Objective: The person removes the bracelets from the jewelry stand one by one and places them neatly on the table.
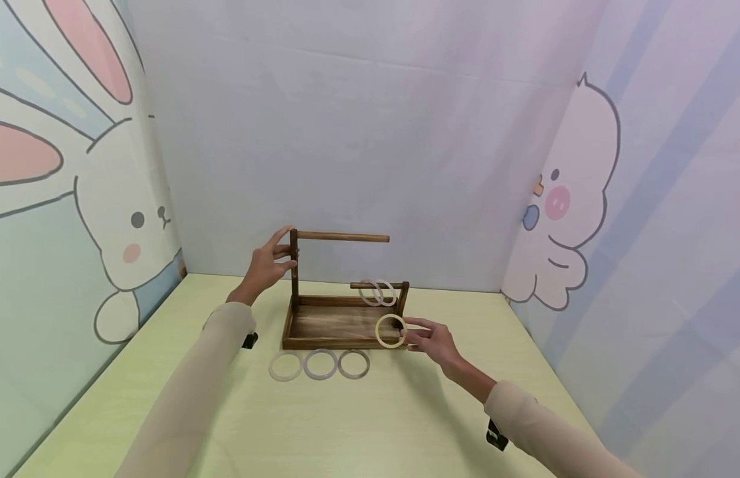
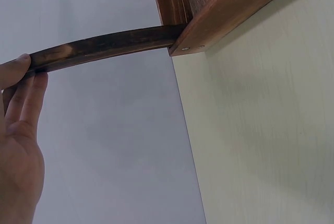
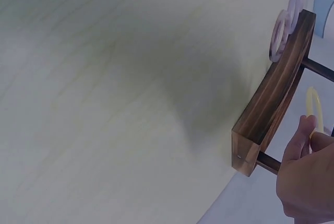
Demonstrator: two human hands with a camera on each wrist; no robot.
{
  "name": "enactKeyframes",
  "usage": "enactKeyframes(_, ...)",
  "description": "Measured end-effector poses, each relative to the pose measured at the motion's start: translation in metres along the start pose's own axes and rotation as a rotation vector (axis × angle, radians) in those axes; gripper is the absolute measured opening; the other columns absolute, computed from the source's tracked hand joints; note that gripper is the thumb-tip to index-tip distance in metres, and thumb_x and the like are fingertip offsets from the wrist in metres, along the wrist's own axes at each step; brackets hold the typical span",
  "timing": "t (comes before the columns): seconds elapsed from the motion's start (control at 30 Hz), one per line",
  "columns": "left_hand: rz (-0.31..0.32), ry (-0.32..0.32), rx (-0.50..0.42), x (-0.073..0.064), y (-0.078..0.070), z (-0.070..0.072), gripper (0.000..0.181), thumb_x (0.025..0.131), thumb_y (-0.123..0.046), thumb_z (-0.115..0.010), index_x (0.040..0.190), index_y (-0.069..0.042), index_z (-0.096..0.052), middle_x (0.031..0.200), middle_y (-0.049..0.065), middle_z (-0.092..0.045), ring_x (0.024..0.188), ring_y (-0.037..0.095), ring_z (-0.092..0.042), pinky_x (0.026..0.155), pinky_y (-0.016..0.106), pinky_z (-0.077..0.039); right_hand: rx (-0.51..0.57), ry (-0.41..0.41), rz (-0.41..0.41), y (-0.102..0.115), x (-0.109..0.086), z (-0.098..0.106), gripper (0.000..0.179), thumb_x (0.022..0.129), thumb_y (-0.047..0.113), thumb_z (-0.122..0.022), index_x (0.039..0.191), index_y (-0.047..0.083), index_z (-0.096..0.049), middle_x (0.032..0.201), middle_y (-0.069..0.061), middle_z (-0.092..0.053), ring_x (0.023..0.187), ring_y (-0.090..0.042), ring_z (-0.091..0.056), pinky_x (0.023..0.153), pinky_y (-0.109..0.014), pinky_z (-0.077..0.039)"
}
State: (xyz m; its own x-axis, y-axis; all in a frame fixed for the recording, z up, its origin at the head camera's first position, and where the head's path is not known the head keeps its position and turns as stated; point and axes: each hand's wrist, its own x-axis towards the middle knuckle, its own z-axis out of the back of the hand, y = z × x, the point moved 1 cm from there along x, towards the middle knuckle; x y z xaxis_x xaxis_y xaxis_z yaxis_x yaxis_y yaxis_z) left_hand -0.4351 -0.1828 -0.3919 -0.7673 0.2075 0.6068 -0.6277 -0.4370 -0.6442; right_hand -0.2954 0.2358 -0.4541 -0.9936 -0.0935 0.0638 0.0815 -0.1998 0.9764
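A dark brown wooden stand with a tray-like base (image 1: 328,322) sits on the table. At its left, my left hand (image 1: 264,269) holds the tall post (image 2: 104,45), thumb on one side and fingers on the other. My right hand (image 1: 432,340) pinches a yellow bangle (image 1: 377,331) by its edge, in front of the base's right end. In the right wrist view, thumb and fingertips meet on that bangle (image 3: 309,98). Two pale bangles (image 1: 361,292) hang on the short lower rod (image 1: 355,285). From the post top, a longer rod (image 1: 343,236) extends rightward with nothing on it.
Along the stand's front edge lie three bangles in a row: a clear whitish one (image 1: 285,380), a pale lilac one (image 1: 321,378) and a greyish brown one (image 1: 354,378). Cartoon-printed cloth walls (image 1: 370,146) enclose the light yellow-green table (image 1: 322,431) at back and sides.
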Motion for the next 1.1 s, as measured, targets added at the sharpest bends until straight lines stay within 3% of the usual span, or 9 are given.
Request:
enactKeyframes(0.2, 0.004, -0.005, -0.006, -0.001, 0.000, 0.000, 0.095, 0.089, 0.009, -0.077, 0.162, -0.035, -0.036, 0.126, 0.025, -0.070, 0.117, 0.040, -0.069, 0.096, 0.059, -0.056, -0.004, 0.011, -0.027, -0.014, -0.007, 0.000, 0.040, 0.099, 0.002, -0.069, 0.137, -0.006, -0.063, 0.115, -0.029, -0.072, 0.094, -0.028, -0.078, 0.081, -0.037, -0.064)
enactKeyframes(0.63, -0.008, -0.012, 0.000, -0.001, -0.002, 0.001, 0.094, 0.088, 0.010, -0.078, 0.162, -0.032, -0.037, 0.124, 0.025, -0.071, 0.116, 0.040, -0.070, 0.097, 0.059, -0.055, -0.021, 0.055, -0.042, -0.037, -0.019, -0.006, 0.040, 0.100, 0.006, -0.070, 0.137, -0.006, -0.063, 0.112, -0.029, -0.073, 0.096, -0.033, -0.077, 0.081, -0.041, -0.064)
enactKeyframes(1.1, 0.003, -0.009, -0.009, -0.001, -0.003, 0.001, 0.094, 0.088, 0.010, -0.077, 0.162, -0.031, -0.037, 0.125, 0.025, -0.070, 0.117, 0.040, -0.069, 0.097, 0.059, -0.055, -0.015, 0.086, -0.063, -0.042, -0.024, -0.013, 0.042, 0.100, 0.003, -0.068, 0.138, -0.013, -0.059, 0.110, -0.031, -0.073, 0.083, -0.022, -0.078, 0.073, -0.032, -0.064)
